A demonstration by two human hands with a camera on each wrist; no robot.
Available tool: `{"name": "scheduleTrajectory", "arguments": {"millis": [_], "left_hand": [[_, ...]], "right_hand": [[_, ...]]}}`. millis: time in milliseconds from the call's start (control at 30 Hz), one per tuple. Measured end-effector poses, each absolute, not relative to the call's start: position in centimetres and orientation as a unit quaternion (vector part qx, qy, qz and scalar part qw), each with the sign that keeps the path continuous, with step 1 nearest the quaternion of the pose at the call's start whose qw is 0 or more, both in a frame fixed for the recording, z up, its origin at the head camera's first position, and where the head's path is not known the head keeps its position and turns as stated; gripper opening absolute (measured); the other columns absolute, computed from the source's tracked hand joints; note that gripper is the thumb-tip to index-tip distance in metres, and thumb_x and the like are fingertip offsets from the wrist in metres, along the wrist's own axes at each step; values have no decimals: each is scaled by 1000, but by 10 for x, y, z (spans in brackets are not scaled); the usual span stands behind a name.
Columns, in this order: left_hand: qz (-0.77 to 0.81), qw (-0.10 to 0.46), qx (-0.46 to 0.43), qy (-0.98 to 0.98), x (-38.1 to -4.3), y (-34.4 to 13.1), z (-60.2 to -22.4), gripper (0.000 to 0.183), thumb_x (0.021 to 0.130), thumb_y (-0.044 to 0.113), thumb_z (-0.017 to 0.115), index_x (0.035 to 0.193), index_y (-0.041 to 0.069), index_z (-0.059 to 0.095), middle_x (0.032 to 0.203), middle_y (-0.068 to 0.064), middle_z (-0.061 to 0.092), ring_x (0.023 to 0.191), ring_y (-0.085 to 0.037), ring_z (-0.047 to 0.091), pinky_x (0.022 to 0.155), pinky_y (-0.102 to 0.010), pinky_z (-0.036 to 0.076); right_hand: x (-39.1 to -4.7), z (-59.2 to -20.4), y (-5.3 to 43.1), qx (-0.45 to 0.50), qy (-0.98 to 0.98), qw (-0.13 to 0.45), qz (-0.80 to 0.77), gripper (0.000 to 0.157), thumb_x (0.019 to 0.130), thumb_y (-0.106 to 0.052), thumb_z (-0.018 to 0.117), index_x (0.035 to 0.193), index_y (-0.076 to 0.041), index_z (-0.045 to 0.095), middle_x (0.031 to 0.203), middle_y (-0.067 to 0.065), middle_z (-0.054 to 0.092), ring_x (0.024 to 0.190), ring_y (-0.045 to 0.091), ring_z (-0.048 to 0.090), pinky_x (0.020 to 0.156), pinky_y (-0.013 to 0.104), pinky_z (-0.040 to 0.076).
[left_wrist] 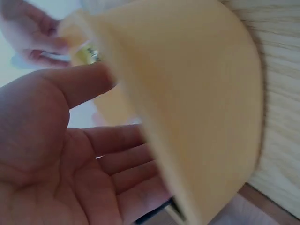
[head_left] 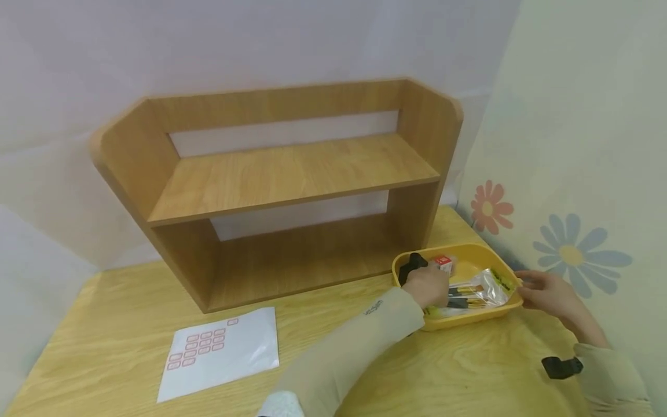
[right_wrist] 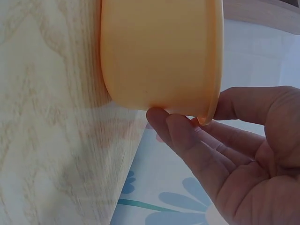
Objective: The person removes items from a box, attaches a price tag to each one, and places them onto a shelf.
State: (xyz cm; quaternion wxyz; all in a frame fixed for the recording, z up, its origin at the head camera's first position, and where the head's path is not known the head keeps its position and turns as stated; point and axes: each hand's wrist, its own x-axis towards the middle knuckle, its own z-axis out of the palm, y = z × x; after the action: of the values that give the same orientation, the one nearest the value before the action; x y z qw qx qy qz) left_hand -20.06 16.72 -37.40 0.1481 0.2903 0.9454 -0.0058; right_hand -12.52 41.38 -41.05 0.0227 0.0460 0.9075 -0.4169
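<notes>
Near the wall at the right, a yellow plastic basket (head_left: 474, 318) stands on the table. My right hand (head_left: 549, 294) pinches its right end, thumb over the rim and fingers against the outer wall in the right wrist view. My left hand (head_left: 428, 285) reaches over the left end into the basket. Its thumb and fingers are apart in the left wrist view, the fingertips hidden behind the rim. Beside it are a black object (head_left: 411, 266) and a small red-and-white box (head_left: 443, 263). Clear plastic packets (head_left: 492, 288) with slim dark-and-gold sticks lie in the basket.
A two-level wooden shelf (head_left: 297, 174) stands at the back of the table, left of the basket. A white sheet (head_left: 234, 353) with small red-outlined boxes lies at the front left. The flower-patterned wall (head_left: 589, 162) rises close behind my right hand.
</notes>
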Motion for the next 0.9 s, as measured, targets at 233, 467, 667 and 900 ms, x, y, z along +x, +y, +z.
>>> {"name": "scheduleTrajectory", "arguments": {"millis": [233, 467, 667, 900], "left_hand": [[-49, 159, 282, 945, -205, 174, -397, 30, 94, 31, 56, 122, 29, 66, 153, 8, 29, 54, -9, 46, 47, -25, 38], [-63, 156, 292, 942, -212, 177, -405, 36, 93, 28, 58, 129, 27, 61, 155, 5, 26, 52, -9, 50, 44, -24, 39], [-83, 141, 288, 943, -212, 180, -407, 37, 96, 29, 54, 133, 28, 58, 155, 9, 26, 52, -9, 48, 43, -24, 36], [-97, 105, 292, 946, -208, 177, -404, 28, 95, 32, 55, 120, 29, 67, 137, 8, 51, 65, -11, 52, 55, -28, 43]], "right_hand": [[-124, -412, 412, 48, 897, 24, -438, 52, 95, -7, 56, 132, 22, 34, 119, 47, 47, 76, 15, 68, 70, 35, 57], [-122, -412, 410, 48, 900, 18, -433, 52, 97, -8, 54, 135, 20, 32, 123, 49, 41, 76, 15, 69, 70, 35, 56], [-124, -413, 406, 53, 905, -10, -421, 48, 95, -5, 54, 131, 21, 36, 118, 48, 45, 75, 17, 68, 67, 33, 57], [-123, -412, 400, 65, 917, -32, -393, 45, 93, -3, 55, 129, 20, 41, 115, 47, 48, 73, 21, 69, 63, 31, 56]]}}
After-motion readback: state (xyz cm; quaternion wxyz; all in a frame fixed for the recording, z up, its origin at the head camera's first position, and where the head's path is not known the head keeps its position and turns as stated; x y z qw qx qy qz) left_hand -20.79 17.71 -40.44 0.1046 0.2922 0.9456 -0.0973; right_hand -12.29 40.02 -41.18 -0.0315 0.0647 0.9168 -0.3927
